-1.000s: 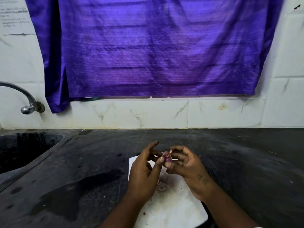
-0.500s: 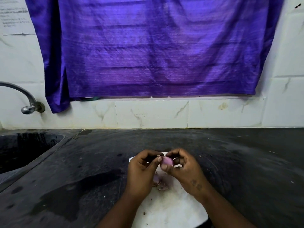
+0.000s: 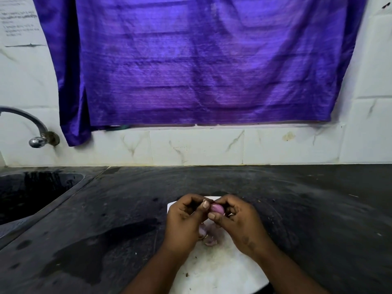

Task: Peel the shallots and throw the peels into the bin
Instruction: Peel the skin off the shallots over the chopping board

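A small pink-purple shallot [image 3: 217, 209] is held above the white cutting board [image 3: 220, 266]. My right hand [image 3: 239, 223] grips it between thumb and curled fingers. My left hand [image 3: 184, 219] is beside it, its thumb and fingertips pinching at the shallot's left end. Loose pale purple peels [image 3: 209, 236] lie on the board under my hands. No bin is in view.
The board sits on a dark stone counter [image 3: 318, 209] with a wet patch [image 3: 101, 247] to its left. A sink [image 3: 31, 194] is at the far left under a metal tap [image 3: 38, 136]. A purple cloth [image 3: 201, 60] hangs on the tiled wall.
My left fingers, spread a second ago, have curled in and pinch at the shallot. Both hands have drawn together, and the shallot shows smoother and pinker. More peel lies on the board.
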